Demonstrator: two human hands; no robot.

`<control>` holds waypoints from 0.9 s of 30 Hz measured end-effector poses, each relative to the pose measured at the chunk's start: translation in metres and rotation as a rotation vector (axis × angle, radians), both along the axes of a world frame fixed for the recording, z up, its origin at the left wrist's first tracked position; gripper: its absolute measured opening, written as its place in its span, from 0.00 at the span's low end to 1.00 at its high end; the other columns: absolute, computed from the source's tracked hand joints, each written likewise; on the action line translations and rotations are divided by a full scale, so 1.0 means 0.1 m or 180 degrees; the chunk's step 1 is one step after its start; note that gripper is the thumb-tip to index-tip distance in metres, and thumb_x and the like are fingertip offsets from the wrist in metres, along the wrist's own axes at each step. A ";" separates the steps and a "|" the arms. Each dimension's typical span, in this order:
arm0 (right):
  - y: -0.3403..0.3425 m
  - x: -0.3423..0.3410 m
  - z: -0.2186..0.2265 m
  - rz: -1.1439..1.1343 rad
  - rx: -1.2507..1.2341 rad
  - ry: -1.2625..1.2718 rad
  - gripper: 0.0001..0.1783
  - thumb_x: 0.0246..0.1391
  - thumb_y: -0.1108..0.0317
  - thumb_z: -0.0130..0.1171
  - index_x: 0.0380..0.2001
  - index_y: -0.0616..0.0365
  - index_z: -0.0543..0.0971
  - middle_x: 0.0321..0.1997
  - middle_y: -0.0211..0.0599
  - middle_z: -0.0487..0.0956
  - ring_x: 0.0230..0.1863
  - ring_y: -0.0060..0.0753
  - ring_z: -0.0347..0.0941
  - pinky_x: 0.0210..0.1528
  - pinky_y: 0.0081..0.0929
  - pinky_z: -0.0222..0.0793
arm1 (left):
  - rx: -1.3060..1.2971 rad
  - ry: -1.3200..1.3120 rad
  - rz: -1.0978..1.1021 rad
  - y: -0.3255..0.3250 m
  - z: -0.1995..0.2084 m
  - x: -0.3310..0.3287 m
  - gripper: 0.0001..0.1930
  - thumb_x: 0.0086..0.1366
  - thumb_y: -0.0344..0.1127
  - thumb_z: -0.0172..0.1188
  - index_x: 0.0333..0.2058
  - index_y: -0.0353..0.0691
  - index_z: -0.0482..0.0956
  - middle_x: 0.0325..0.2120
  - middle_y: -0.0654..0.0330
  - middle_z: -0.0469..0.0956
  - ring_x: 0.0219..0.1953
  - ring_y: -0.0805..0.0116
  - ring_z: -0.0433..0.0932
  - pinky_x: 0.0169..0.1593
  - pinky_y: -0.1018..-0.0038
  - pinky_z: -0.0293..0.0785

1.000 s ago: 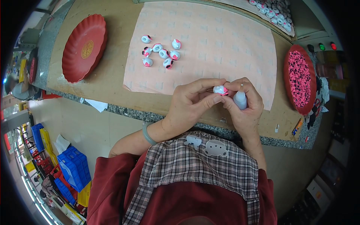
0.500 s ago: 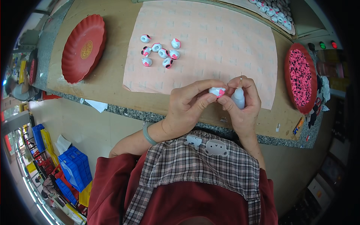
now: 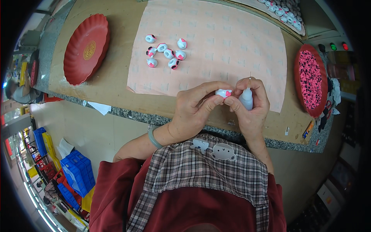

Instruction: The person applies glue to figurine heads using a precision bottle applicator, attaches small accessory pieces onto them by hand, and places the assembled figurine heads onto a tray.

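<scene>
Seven small white-and-pink pieces [image 3: 165,51] lie in one cluster on the pink mat [image 3: 232,42], toward its far left corner. One more piece of the same kind [image 3: 223,93] sits between the fingers of two hands, the left hand [image 3: 195,110] and the right hand [image 3: 251,106], near the mat's front edge. One small white bottle with a needle tip [image 3: 246,98] is in the right hand. Two red trays rest on the counter [image 3: 116,77]: one bare tray [image 3: 85,49] at the left end, one tray heaped with pink bits [image 3: 311,85] at the right end; the bits are too many and too small to count. One further batch of white pieces [image 3: 284,11] lies at the far right corner, number unclear.
</scene>
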State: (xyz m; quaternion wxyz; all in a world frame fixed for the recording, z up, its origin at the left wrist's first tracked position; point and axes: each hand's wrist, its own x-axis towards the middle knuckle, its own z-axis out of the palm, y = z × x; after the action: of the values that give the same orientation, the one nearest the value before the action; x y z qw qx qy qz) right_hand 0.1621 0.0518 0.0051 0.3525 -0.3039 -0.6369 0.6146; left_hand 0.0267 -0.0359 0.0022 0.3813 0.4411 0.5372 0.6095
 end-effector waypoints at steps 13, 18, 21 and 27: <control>-0.03 -0.02 -0.01 -0.0074 -0.0130 -0.0065 0.19 0.44 0.80 0.64 0.38 0.59 0.68 0.33 0.30 0.69 0.28 0.15 0.66 0.25 0.11 0.64 | 0.0051 -0.0132 0.0249 0.02 -0.03 0.04 0.11 0.63 0.30 0.56 0.43 0.31 0.76 0.34 0.55 0.79 0.36 0.72 0.78 0.39 0.80 0.74; -0.01 -0.02 -0.01 -0.0068 -0.0114 -0.0087 0.19 0.44 0.80 0.65 0.38 0.60 0.69 0.33 0.30 0.69 0.28 0.15 0.66 0.25 0.11 0.64 | 0.0026 -0.0186 0.0201 0.03 -0.02 0.03 0.11 0.63 0.30 0.56 0.43 0.31 0.76 0.34 0.55 0.79 0.36 0.73 0.78 0.39 0.80 0.74; 0.00 -0.02 -0.03 -0.0106 -0.0077 -0.0223 0.19 0.43 0.78 0.66 0.37 0.59 0.69 0.32 0.28 0.72 0.32 0.15 0.70 0.30 0.12 0.67 | 0.0128 -0.0198 0.0216 0.03 -0.06 0.04 0.11 0.64 0.30 0.55 0.43 0.30 0.75 0.35 0.55 0.79 0.36 0.73 0.78 0.39 0.79 0.74; 0.03 -0.08 -0.05 -0.0176 -0.0467 -0.0141 0.19 0.42 0.77 0.68 0.36 0.59 0.71 0.34 0.29 0.75 0.34 0.17 0.72 0.33 0.14 0.69 | 0.0005 -0.0728 0.0103 0.06 -0.09 0.03 0.12 0.65 0.29 0.53 0.45 0.29 0.73 0.39 0.53 0.78 0.39 0.71 0.77 0.42 0.77 0.75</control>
State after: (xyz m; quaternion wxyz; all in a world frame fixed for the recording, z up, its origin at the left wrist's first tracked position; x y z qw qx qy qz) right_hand 0.1546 0.0546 0.0004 0.3320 -0.3598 -0.5892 0.6428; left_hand 0.0300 -0.0299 -0.0072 0.4299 0.3603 0.4967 0.6624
